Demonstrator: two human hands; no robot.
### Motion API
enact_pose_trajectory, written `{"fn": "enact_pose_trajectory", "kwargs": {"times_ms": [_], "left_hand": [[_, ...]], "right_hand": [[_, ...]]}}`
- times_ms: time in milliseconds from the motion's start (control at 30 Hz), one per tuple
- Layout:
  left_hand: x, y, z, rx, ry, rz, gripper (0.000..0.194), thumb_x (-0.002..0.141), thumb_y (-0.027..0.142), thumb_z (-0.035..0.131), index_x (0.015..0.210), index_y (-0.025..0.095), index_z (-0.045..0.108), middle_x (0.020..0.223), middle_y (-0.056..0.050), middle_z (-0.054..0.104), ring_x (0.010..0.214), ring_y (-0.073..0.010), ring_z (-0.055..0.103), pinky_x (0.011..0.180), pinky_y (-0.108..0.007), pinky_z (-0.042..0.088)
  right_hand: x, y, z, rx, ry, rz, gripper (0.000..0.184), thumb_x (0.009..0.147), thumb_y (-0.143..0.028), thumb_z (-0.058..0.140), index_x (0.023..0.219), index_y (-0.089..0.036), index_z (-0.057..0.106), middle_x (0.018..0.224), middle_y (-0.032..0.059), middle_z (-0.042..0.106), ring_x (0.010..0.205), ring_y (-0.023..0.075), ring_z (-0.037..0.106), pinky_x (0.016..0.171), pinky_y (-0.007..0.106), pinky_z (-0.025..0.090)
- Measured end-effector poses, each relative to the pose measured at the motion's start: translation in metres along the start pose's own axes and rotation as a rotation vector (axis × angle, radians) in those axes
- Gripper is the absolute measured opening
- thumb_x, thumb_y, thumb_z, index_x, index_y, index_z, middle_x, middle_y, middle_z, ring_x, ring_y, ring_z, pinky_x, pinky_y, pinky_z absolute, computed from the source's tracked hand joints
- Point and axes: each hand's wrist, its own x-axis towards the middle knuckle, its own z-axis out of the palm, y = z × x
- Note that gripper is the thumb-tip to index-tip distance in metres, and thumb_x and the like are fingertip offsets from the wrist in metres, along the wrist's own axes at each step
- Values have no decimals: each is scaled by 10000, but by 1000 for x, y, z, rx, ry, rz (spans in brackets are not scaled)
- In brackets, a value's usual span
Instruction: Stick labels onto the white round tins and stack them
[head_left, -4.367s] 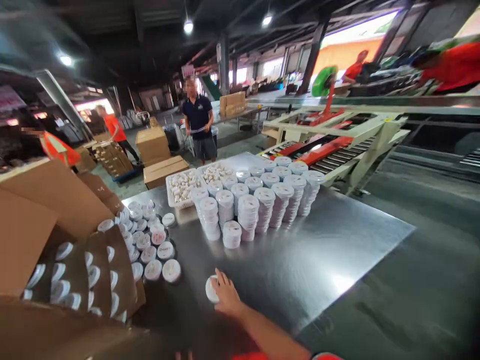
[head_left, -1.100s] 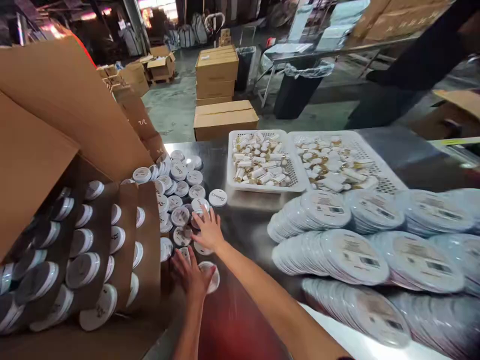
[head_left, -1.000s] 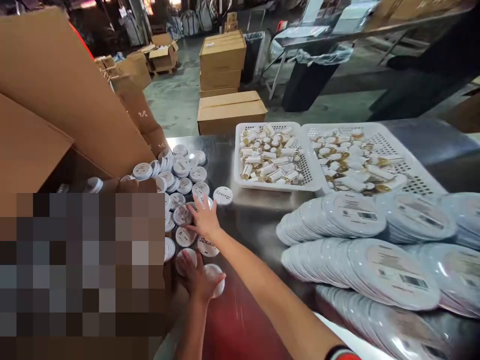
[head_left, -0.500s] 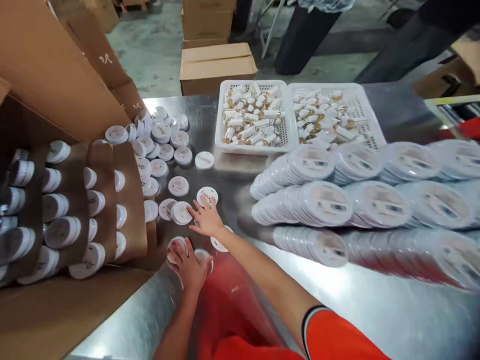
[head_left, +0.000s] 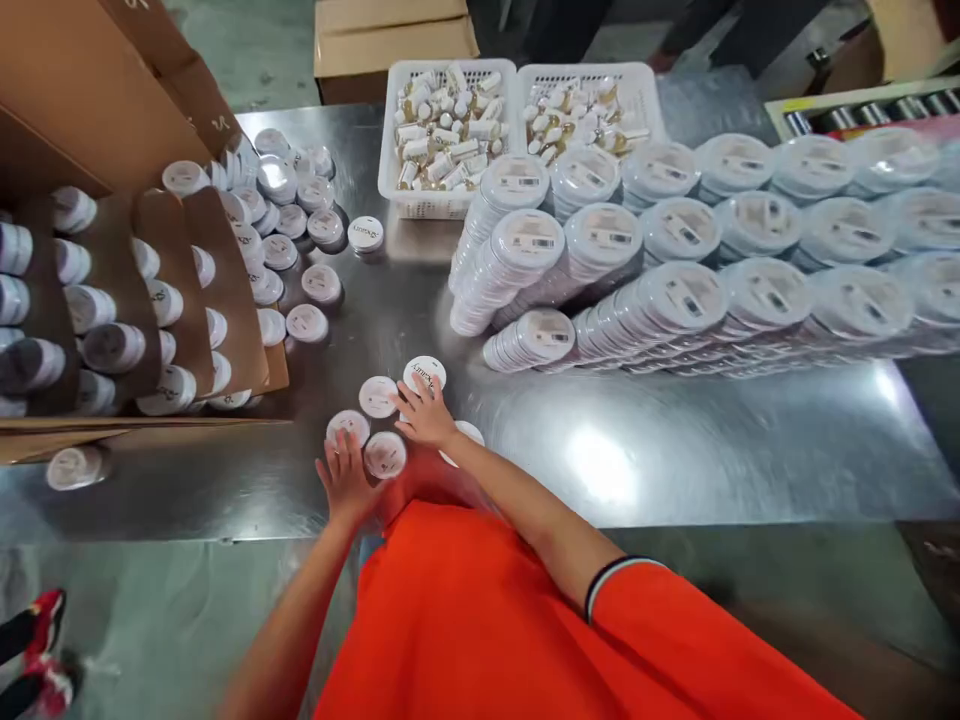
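Note:
Several small round white jars lie near the front edge of a shiny metal table [head_left: 675,460]. My right hand [head_left: 426,415] rests flat with fingers spread, touching a jar printed with a logo [head_left: 424,373] and a plain one [head_left: 377,396]. My left hand [head_left: 346,482] lies open with fingers spread beside two more jars [head_left: 347,426] [head_left: 385,454]. Another jar [head_left: 470,433] peeks out from under my right wrist. Neither hand grips anything.
An open cardboard box [head_left: 112,300] on its side at the left holds rows of jars. Loose jars [head_left: 292,215] spill beside it. Two white baskets [head_left: 442,120] of small bottles stand at the back. Leaning stacks of flat white lids [head_left: 675,260] fill the right. A co-worker's shoe [head_left: 37,640] shows lower left.
Both hands have dragged a handful of jars away from the box toward the table's front edge. My view has tilted downward, so my orange shirt fills the bottom.

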Motion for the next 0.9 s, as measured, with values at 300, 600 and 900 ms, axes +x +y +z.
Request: {"fn": "enact_pose_trajectory", "kwargs": {"times_ms": [300,600,900], "left_hand": [[34,-38,-40,141,-40,334,967,807,351,740,1610,216,221,1725,-163,30,1581,-401,49,1256,-613,162],[-1,-37,-13,123,-89,326,772,893,274,594,1594,205,281,1713,-129,173,1576,-381,117,1235,-612,257],[-29,-87,0,-109,174,155,803,902,349,571,1602,141,236,1703,-194,158,1575,-353,158,1262,-584,195]], "right_hand": [[-130,-21,21,-48,60,306,556,983,-367,487,1509,-188,463,1644,158,352,1528,356,256,1219,636,180],[-173,-43,52,-71,146,653,577,945,-305,519,1513,-227,453,1640,140,362,1513,385,262,1151,613,322],[-154,-40,27,126,198,848,686,847,-333,674,1476,-152,471,1643,200,314,1485,403,300,1170,536,349]]}}
